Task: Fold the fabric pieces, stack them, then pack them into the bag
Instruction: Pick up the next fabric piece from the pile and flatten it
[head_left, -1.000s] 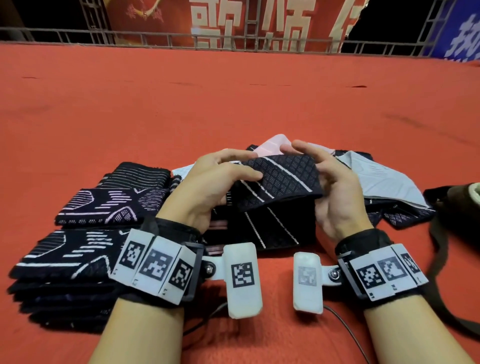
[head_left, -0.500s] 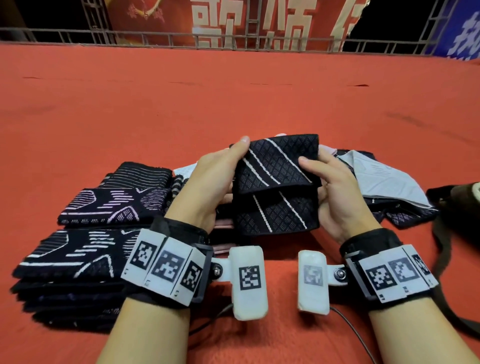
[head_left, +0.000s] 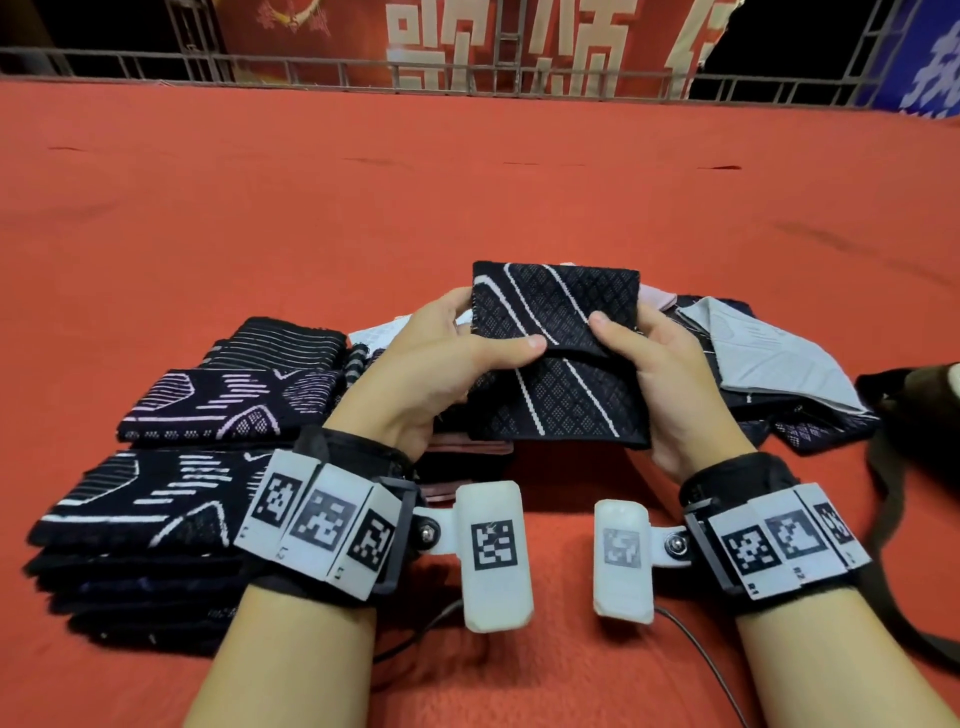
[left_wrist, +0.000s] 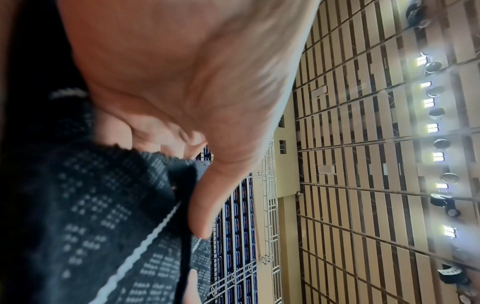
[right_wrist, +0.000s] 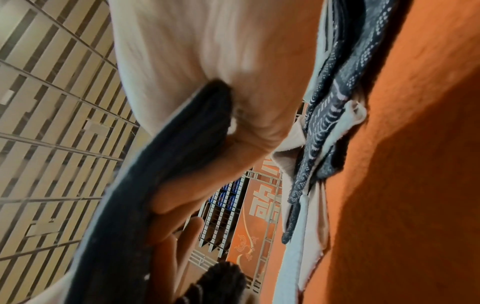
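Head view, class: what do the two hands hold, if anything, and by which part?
Both hold one folded black fabric piece above the red surface: left hand pinches its left edge, right hand its right edge, thumbs on the front.

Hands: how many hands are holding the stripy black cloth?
2. The left hand pinches the left side of the stripy black cloth, and the right hand pinches its right side, thumbs on top. The fingers behind are hidden.
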